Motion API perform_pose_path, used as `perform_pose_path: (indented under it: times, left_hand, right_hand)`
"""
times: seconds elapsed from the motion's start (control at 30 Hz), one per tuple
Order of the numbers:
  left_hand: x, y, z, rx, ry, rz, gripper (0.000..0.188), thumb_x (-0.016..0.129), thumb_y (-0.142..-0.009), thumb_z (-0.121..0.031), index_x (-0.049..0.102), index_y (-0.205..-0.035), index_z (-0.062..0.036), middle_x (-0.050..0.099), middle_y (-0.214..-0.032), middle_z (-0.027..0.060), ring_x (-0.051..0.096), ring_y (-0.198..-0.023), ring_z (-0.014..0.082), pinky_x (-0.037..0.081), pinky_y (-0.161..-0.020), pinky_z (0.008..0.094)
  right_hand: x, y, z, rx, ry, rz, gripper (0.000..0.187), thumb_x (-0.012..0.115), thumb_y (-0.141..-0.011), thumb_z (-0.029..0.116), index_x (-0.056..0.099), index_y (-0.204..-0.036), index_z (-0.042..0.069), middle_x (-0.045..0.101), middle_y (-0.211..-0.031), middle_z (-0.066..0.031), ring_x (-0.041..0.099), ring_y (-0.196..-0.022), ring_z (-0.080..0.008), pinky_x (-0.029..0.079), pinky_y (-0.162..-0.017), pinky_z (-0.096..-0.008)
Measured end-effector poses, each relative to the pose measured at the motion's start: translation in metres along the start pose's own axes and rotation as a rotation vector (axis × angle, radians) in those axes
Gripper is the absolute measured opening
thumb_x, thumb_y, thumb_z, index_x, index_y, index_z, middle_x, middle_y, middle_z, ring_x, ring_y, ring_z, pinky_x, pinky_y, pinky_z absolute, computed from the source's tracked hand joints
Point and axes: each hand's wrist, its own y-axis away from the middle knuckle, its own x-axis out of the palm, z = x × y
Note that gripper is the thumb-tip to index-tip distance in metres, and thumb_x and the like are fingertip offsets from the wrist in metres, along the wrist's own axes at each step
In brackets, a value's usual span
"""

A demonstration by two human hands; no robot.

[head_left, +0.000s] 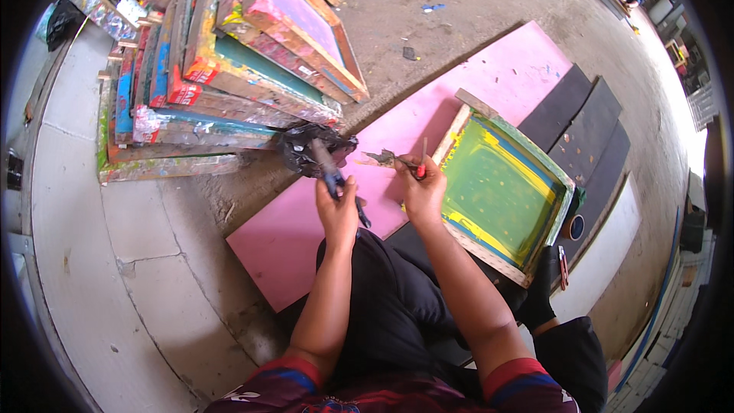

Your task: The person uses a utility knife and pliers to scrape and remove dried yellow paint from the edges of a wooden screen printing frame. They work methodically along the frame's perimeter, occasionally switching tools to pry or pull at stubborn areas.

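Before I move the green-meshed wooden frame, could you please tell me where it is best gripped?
I'd take the wooden frame by its lower-left rail and upper-right rail, as pictured, coming from their outer sides. Those rails run opposite each other and look solid, whereas the mesh between them is smeared with yellow.

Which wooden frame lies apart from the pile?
The rectangular wooden frame with yellow-smeared green mesh, beside the right hand; the other paint-stained wooden frames are stacked upper left.
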Motion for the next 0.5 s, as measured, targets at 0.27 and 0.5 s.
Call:
perform_pose_path:
  times: [0.27, 0.5]
  left_hand:
    - [-0.061, -0.053, 0.028, 0.206, -0.245, -0.379, 0.046, 0.088, -0.089, -0.021, 0.053, -0.11, -0.0012, 0.057, -0.093, 0.0046, 0.057, -0.085, 0.0165, 0.05, -0.075, 0.0335]
    - [-0.081, -0.081, 0.07, 0.066, -0.358, -0.395, 0.045, 0.087, -0.089, -0.02, 0.052, -0.109, 0.0003, 0.067, -0.096, 0.011, 0.067, -0.086, 0.0241, 0.054, -0.08, 0.0398]
  right_hand:
    - [0.085, 0.002, -0.005, -0.19, 0.419, 0.235, 0.022, 0.078, -0.09, 0.015, 0.076, -0.109, 0.004, 0.076, -0.092, -0.0132, 0.074, -0.082, -0.0268, 0.058, -0.077, -0.0393]
    - [0.123, -0.012, -0.024, -0.095, 0.634, 0.574, 0.058, 0.071, -0.086, 0.027, 0.065, -0.142, 0.013, 0.066, -0.134, -0.0199, 0.069, -0.115, -0.0381, 0.055, -0.1, -0.0469]
